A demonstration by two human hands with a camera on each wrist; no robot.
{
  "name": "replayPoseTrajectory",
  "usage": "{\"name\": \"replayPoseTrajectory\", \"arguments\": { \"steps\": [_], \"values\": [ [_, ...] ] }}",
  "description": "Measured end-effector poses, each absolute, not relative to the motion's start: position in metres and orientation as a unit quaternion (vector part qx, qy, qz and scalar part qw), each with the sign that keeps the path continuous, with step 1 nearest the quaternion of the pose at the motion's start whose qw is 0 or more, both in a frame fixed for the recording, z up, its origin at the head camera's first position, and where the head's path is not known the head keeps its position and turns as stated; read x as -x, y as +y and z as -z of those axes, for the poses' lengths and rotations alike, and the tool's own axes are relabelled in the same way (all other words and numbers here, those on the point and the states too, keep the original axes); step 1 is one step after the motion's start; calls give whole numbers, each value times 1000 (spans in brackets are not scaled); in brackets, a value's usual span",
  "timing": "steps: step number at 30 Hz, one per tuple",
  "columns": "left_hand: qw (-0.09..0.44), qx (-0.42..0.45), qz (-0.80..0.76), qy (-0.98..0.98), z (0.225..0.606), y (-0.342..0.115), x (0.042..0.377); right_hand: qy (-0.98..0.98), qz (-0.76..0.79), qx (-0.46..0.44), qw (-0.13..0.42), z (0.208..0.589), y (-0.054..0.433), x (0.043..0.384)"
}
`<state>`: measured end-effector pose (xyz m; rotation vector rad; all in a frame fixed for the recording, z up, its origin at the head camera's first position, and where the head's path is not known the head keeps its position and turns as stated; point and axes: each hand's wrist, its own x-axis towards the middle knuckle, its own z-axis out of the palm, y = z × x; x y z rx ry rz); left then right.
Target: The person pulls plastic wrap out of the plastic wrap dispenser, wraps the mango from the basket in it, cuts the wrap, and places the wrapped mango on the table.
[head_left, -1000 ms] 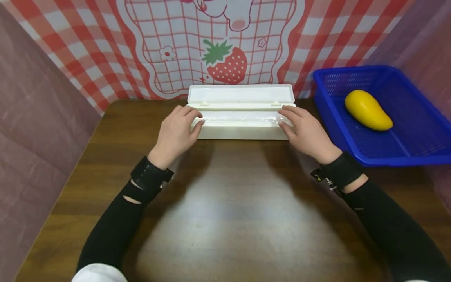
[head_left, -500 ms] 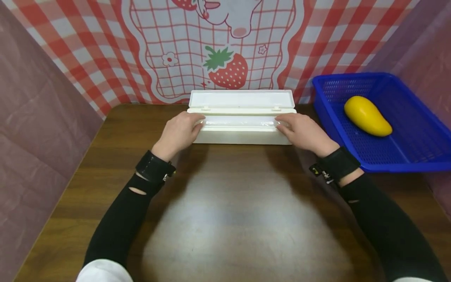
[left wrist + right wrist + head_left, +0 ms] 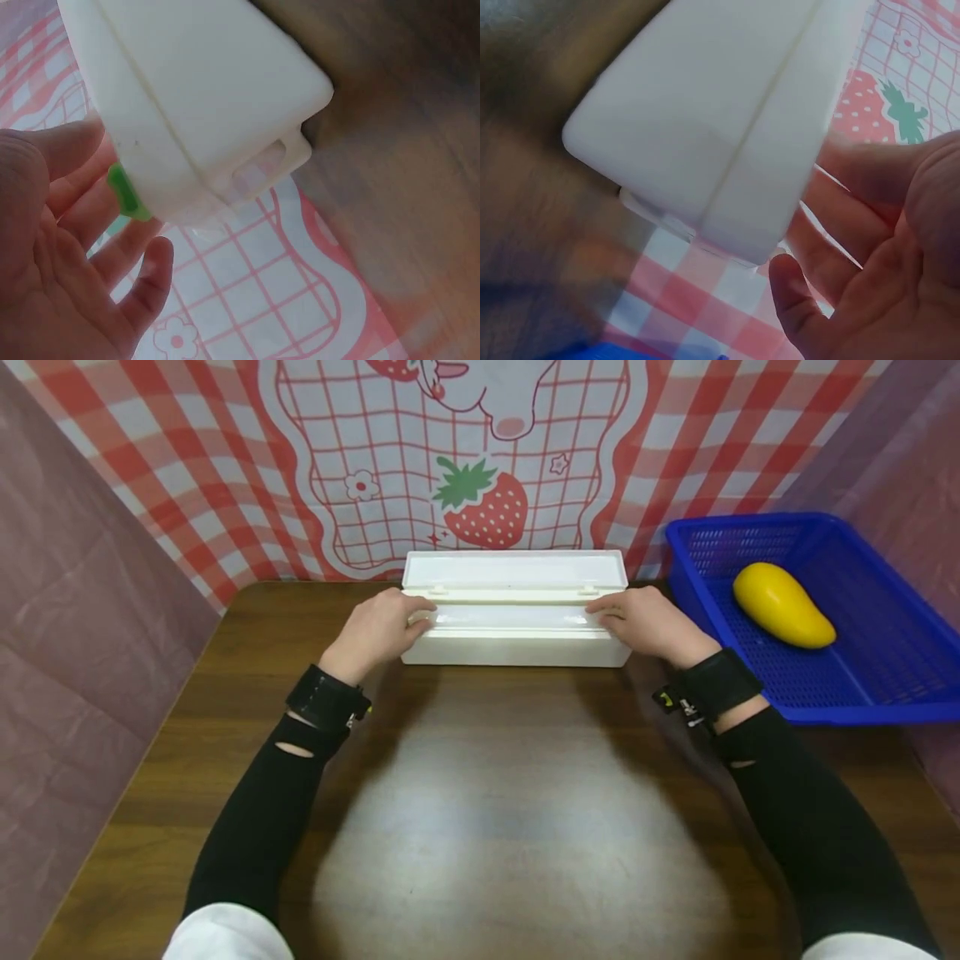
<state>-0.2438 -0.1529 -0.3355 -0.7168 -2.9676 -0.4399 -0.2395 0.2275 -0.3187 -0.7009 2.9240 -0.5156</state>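
A long white cling film box (image 3: 517, 652) stands at the back of the table, its lid (image 3: 517, 568) tipped back. In its trough lies a pale, shiny roll of cling film (image 3: 510, 617). My left hand (image 3: 377, 631) holds the roll's left end between thumb and forefinger. At the right end my right hand (image 3: 651, 622) does the same. The left wrist view shows the fingers (image 3: 112, 255) beside the box, near a small green piece (image 3: 127, 193) on its edge. In the right wrist view the box's wall hides the fingertips.
A blue plastic basket (image 3: 731, 652) stands at the right, close to my right hand, with a yellow mango (image 3: 783, 606) in it. Behind the box hangs a red-and-white checked cloth (image 3: 225, 468) with a strawberry print. The brown wooden table (image 3: 510, 793) stretches in front.
A second ago both hands hovered at the box ends with thumbs and forefingers spread wider. They have closed in on the roll, and the crinkled glints along its middle are gone.
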Motion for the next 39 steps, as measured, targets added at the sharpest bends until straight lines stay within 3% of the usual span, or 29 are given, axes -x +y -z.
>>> {"name": "replayPoseTrajectory", "arguments": {
  "steps": [4,12,20,30,39],
  "values": [
    [22,242,142,-960,333,-153,246,954,183,233,49,317,228,242],
    [33,237,139,-961,331,-147,247,949,159,270,-33,325,230,243],
    [61,226,149,-961,336,-145,251,951,195,238,-38,329,232,244],
    [122,220,180,-951,347,-150,256,944,221,203,-134,342,230,246],
    [109,197,177,-958,349,-147,254,943,214,203,-156,352,229,247]
  ]
}}
